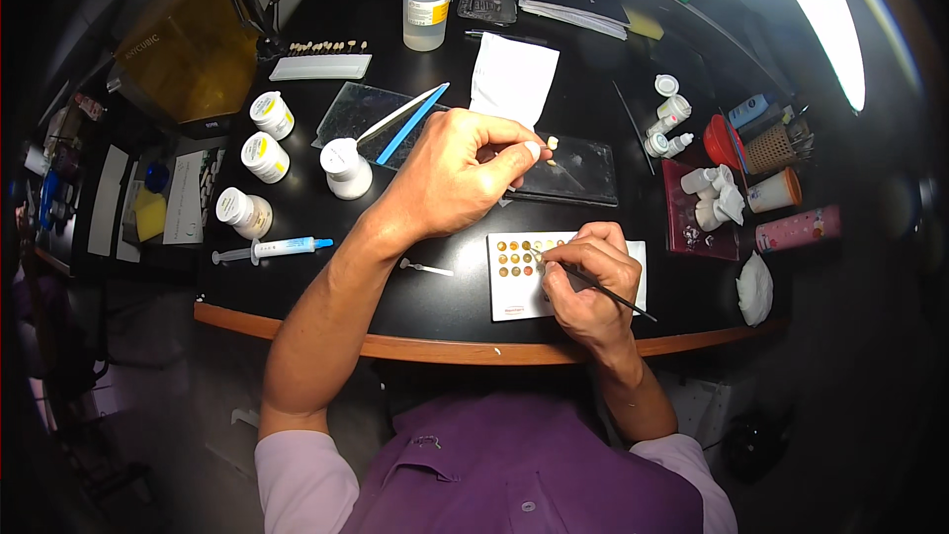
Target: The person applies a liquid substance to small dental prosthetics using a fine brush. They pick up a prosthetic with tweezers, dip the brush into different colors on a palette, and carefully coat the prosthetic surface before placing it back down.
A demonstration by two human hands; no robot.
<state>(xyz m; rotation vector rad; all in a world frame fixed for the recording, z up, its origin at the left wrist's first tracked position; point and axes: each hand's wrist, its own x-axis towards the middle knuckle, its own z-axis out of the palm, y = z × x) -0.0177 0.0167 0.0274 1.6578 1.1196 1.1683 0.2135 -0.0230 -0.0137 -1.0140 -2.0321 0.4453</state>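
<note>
My left hand (460, 166) is raised above the middle of the desk, thumb and fingertips pinched together. At their tip sits a small cream tooth-shaped piece (552, 142); whether a thin holder lies between is too small to tell. Below it is a dark glossy slab (583, 176). Closer to me, my right hand (591, 282) grips a thin dark brush (618, 299) like a pen. The brush's tip is over a white palette (506, 299) with rows of round yellow, orange and brown wells. My right fingers cover part of those rows.
White-lidded jars (265, 158) and a blue-and-clear syringe (287, 247) lie left. A glass plate (346, 114), folded white tissue (514, 74) and clear bottle (427, 5) stand farther back. Small white bottles (672, 114) and a pink tray (687, 198) sit right, near a bright lamp (820, 20).
</note>
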